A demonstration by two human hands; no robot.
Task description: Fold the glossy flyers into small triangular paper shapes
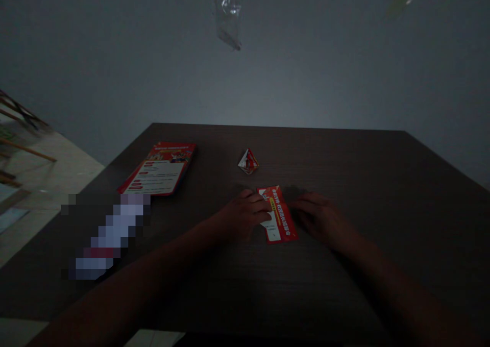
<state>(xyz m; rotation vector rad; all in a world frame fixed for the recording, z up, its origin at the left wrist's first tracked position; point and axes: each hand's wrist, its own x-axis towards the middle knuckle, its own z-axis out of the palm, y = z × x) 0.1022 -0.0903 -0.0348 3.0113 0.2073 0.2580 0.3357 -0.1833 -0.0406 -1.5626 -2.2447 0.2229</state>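
A red and white printed leaflet (283, 219) lies on the table in front of me, turned sideways and seemingly folded. My left hand (245, 217) rests on its left part with the fingers stretched across the paper, hiding some of the print. Just off the leaflet's right edge is my right hand (319, 218), its fingers slightly bent and thumb apart, with nothing seen in it. Beyond the left hand stands a small pointed shape folded from red and white paper (248, 162).
A stack of similar red and white leaflets (161, 171) lies on the left of the dark wooden table (344, 158). Nearer me is a pixelated pale strip (115, 234) that I cannot make out. A wall (306, 71) stands behind the table, with clear plastic (228, 18) on it.
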